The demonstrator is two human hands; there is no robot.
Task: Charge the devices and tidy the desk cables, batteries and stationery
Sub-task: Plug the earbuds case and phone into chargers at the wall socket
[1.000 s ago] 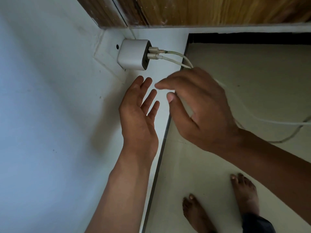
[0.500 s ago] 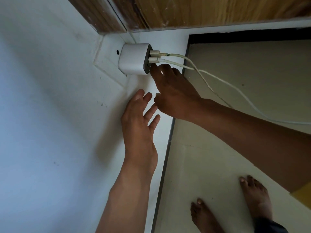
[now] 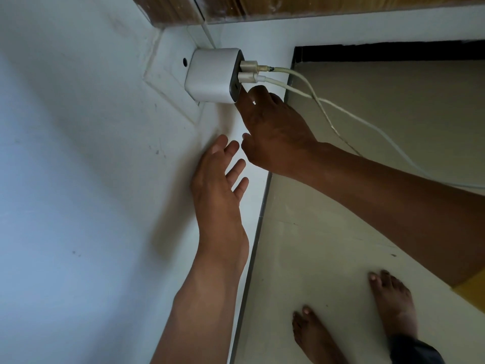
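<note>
Since a second ago the right hand (image 3: 275, 132) has left the air in front of the cables and reached up to the charger (image 3: 214, 74), while the left hand (image 3: 217, 185) has stayed flat against the wall (image 3: 78, 179). That charger is a smooth white block with rounded corners and a dark port face, plugged into a pale square wall plate (image 3: 168, 74) just under a wood-grain counter (image 3: 288, 6) edge. Two cream plugs sit side by side in its face; the upper cable (image 3: 309, 86) and the lower cable (image 3: 349, 111), both thin and whitish, sag away to the right over the matte beige floor (image 3: 341, 245).

One straight fingertip of the right hand touches the lower corner of the dark port face, just beneath the plugs; its other fingers curl loosely and hold nothing. Below it, the left hand lies with fingers spread and straight, palm toward the painted wall, well short of the charger. Both forearms are bare and extended upward.
</note>
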